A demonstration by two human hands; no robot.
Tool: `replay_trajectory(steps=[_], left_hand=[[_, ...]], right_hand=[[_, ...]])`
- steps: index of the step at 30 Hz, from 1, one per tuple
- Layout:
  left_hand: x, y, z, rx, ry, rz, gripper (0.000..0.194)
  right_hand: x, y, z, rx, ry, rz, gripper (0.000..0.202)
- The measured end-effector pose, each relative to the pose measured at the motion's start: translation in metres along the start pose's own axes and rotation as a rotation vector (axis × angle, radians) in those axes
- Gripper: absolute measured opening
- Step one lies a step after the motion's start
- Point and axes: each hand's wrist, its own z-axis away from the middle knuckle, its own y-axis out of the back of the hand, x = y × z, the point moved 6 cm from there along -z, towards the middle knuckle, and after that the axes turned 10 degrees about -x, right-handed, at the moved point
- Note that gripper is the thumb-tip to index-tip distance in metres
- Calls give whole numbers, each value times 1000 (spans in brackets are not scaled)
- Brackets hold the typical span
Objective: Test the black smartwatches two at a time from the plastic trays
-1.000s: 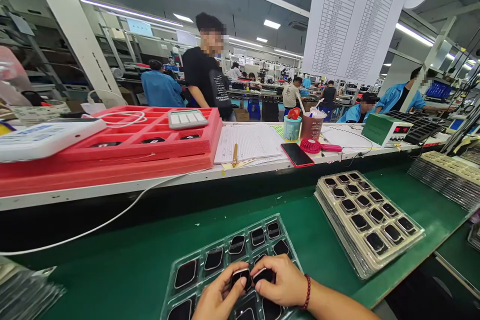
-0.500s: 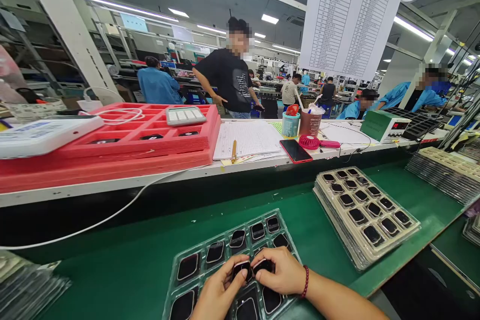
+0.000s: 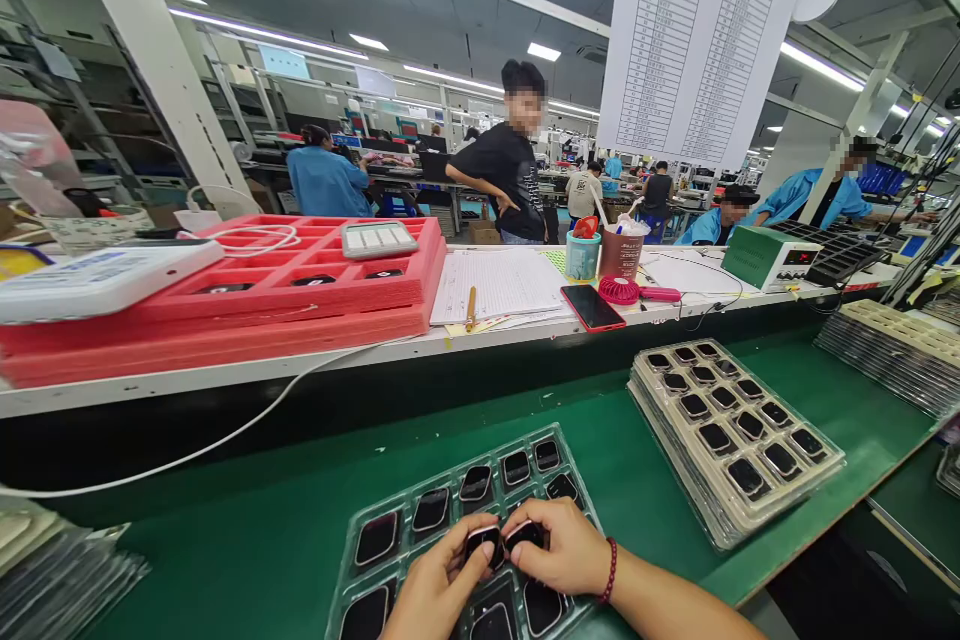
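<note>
My left hand (image 3: 441, 572) pinches a dark square smartwatch case (image 3: 482, 544) with a light metal rim between thumb and fingers. Beside it, my right hand (image 3: 564, 548) grips a second watch case (image 3: 526, 535) of the same look, and the two cases nearly meet; whether they touch I cannot tell. Both hands are over a clear plastic tray (image 3: 363, 575), whose pockets carry several more black-faced watch cases (image 3: 377, 540). My hands and wrists cover part of the tray's middle and near rows.
At the right stands a stack of beige-topped trays (image 3: 675, 460) with watch cases. More trays are piled at the lower left (image 3: 82, 580) and far right (image 3: 885, 360). The raised shelf carries red foam (image 3: 360, 300), papers (image 3: 495, 280), a phone (image 3: 592, 307) and a green instrument (image 3: 765, 257).
My hands and the two watch cases stay almost where they were. Across the shelf, the person in black has shifted right and turned sideways. The camera view has shifted slightly.
</note>
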Motion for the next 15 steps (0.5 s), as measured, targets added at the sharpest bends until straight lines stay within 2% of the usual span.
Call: replay_trajectory(steps=[6, 10, 15], left_hand=[[3, -2, -3, -39, 29, 54, 52], [7, -2, -8, -28, 25, 54, 49], [12, -6, -23, -53, -47, 76, 35]], right_hand=[[19, -5, 0, -18, -85, -46, 21], [34, -10, -1, -58, -146, -235, 23], [39, -2, -6, -63, -111, -417, 26]])
